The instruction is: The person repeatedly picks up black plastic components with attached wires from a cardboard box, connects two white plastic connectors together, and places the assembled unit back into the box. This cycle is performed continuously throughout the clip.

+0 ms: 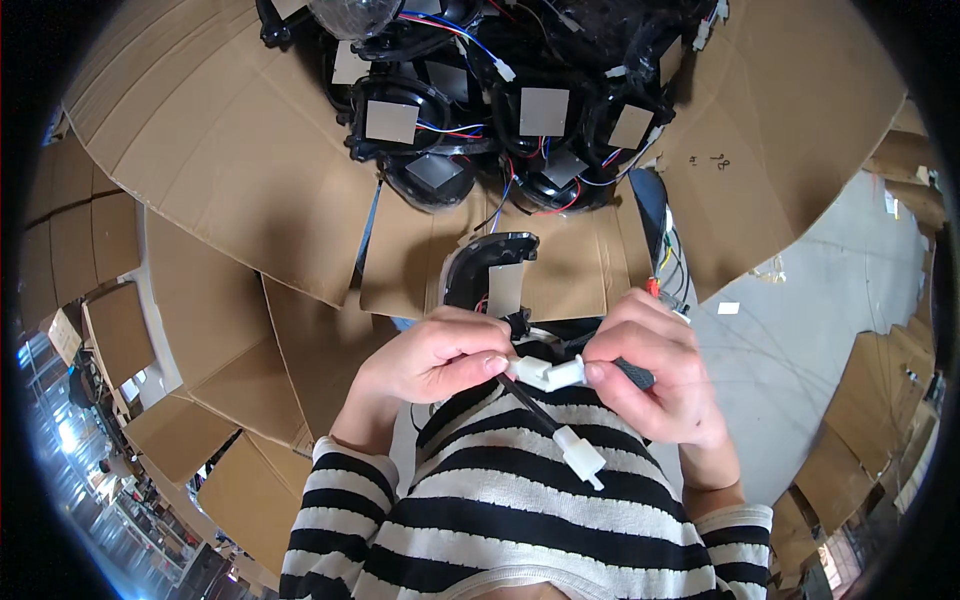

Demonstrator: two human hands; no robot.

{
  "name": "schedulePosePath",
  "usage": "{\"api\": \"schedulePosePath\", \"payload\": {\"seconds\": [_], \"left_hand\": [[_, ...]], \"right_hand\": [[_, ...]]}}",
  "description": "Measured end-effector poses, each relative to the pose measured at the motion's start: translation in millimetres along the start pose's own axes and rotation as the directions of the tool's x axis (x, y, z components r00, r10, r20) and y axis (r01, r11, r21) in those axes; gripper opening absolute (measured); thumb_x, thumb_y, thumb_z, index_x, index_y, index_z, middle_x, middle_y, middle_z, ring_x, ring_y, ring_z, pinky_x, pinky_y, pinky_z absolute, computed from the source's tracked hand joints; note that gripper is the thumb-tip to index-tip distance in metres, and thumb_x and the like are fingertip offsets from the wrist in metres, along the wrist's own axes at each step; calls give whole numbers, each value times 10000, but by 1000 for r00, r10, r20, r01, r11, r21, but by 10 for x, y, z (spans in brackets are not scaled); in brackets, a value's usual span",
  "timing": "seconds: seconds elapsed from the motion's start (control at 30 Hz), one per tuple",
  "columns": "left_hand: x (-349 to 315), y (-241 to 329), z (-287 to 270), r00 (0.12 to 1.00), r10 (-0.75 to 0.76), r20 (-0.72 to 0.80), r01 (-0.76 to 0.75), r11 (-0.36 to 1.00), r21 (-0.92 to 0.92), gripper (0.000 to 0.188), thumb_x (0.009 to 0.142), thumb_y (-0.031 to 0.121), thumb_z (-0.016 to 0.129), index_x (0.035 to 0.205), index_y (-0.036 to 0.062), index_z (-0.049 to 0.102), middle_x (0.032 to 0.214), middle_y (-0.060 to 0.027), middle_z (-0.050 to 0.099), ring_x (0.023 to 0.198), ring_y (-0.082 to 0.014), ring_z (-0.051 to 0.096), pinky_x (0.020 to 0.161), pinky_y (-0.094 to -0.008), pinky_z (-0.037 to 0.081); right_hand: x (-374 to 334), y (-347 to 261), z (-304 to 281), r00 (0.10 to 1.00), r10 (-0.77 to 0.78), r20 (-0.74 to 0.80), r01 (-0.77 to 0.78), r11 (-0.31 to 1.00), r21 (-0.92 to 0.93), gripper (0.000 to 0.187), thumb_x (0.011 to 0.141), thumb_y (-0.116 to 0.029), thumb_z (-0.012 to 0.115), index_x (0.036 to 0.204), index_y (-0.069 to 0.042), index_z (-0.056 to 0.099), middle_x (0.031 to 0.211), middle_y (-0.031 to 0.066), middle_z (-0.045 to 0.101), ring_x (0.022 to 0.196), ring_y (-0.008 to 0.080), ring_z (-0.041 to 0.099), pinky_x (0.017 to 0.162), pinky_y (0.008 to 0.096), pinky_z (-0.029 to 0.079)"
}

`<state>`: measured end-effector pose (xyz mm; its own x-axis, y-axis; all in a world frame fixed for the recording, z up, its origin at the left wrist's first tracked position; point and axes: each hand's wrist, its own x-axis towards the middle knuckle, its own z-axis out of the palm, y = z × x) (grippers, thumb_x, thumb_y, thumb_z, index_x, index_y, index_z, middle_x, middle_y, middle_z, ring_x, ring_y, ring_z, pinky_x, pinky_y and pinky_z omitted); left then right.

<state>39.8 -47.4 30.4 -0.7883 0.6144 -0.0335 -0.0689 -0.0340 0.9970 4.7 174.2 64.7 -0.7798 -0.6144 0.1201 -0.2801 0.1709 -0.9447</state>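
Note:
Close to my striped top, my left hand (pixel 440 362) pinches a white plastic wire connector (pixel 530 373) between thumb and fingers. My right hand (pixel 655 372) grips a second white connector (pixel 568 374) from the other side. The two connectors meet end to end, at a slight angle; whether they are locked together I cannot tell. From under my left fingers a black sleeved cable (pixel 530 405) runs down to another white connector (pixel 580 456), which hangs over my top. Just beyond my hands sits a curved black housing (pixel 470 268) with a grey square pad (pixel 507 290).
A large opened cardboard box (pixel 220 150) spreads its flaps ahead. At its far side lie several black housings (pixel 425 110) with grey pads and red, blue and white wires. Coloured wires (pixel 672 262) hang near my right hand. More cartons (pixel 100 225) stand to the left.

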Motion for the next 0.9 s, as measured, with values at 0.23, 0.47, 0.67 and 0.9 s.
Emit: {"api": "schedulePosePath", "payload": {"seconds": [0.23, 0.47, 0.67, 0.9], "left_hand": [[65, 16, -71, 996, -77, 45, 72, 992, 105, 156, 844, 98, 463, 752, -22, 503, 626, -95, 475, 547, -228, 459, 514, -299, 360], [81, 17, -41, 986, -150, 77, 141, 984, 109, 121, 826, 94, 488, 768, -8, 517, 627, -88, 470, 542, -221, 448, 498, -291, 346], [25, 43, 65, 985, -172, 6, 171, 982, 82, 103, 806, 100, 529, 783, 0, 530, 655, -73, 463, 569, -174, 446, 485, -281, 332], [-67, 4, -8, 939, -275, -208, 220, 942, -253, 130, 781, 42, 561, 902, -2, 585, 755, -10, 573, 648, -50, 478, 572, -198, 386]], "right_hand": [[-6, -48, -9, 999, -39, -36, 27, 956, -293, 125, 615, 10, 618, 701, -29, 536, 641, 65, 460, 563, 219, 428, 486, 306, 355], [-16, -15, 69, 998, -32, -57, 13, 954, -298, 140, 615, 13, 619, 720, -22, 533, 648, 70, 458, 562, 222, 429, 479, 315, 357], [-113, 88, 92, 995, 102, -16, -103, 973, -206, 67, 682, -14, 591, 731, -18, 545, 595, 86, 510, 531, 236, 468, 492, 316, 380], [-201, 55, -271, 989, 146, 4, -146, 987, -65, 27, 683, 1, 556, 707, 9, 545, 629, 88, 511, 580, 231, 470, 541, 313, 373]]}}
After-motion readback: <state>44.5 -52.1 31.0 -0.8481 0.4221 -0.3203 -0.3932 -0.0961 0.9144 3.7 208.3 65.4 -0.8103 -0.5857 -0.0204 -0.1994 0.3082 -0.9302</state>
